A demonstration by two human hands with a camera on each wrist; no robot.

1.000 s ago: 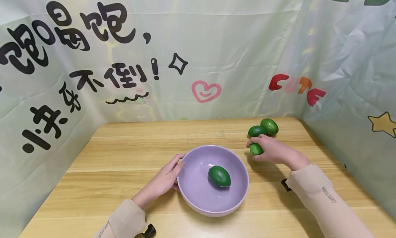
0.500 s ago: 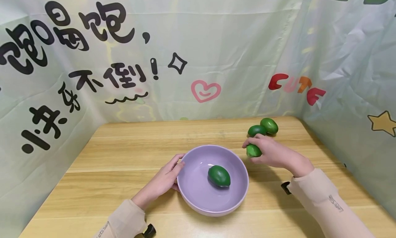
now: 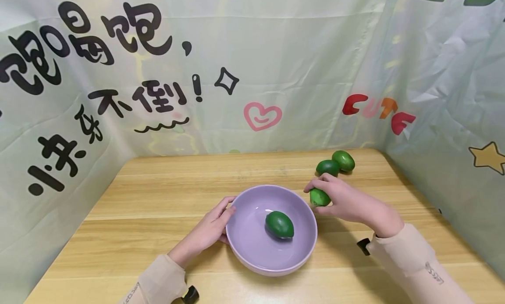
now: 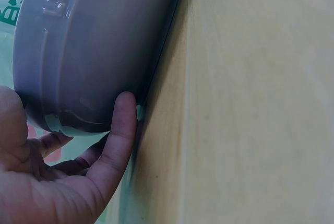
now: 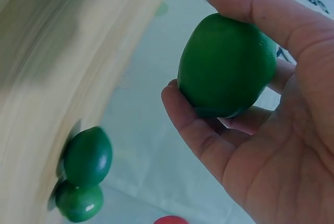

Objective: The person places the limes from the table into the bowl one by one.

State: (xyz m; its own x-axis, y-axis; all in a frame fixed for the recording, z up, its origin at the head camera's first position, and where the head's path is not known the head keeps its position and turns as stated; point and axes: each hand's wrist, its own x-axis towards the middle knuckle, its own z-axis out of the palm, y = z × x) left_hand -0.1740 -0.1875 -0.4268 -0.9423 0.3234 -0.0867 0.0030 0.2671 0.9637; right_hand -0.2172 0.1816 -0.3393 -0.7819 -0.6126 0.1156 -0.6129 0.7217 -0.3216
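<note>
In the head view, a lilac bowl (image 3: pixel 252 255) stands upright on the table with one green lime (image 3: pixel 279 225) inside. My left hand (image 3: pixel 209 227) holds the bowl's left side, its thumb at the rim and fingers against the outer wall. The left wrist view shows those fingers touching the bowl wall (image 4: pixel 99 51) low down. Just off the bowl's upper right rim, my right hand (image 3: pixel 343 198) grips another lime (image 5: pixel 227 67) between thumb and fingers, raised off the table. Behind it lie a darker lime (image 3: pixel 327 167) and a lighter lime (image 3: pixel 344 161), touching each other.
The wooden table (image 3: pixel 169 185) is enclosed by a pale printed cloth (image 3: pixel 307 67) at the back and both sides. Small black pieces show at the left cuff (image 3: pixel 191 295) and right cuff (image 3: pixel 364 246).
My right hand has moved slightly left and nearer with the lime, towards the bowl's rim. My left hand, the bowl and the other limes have stayed put.
</note>
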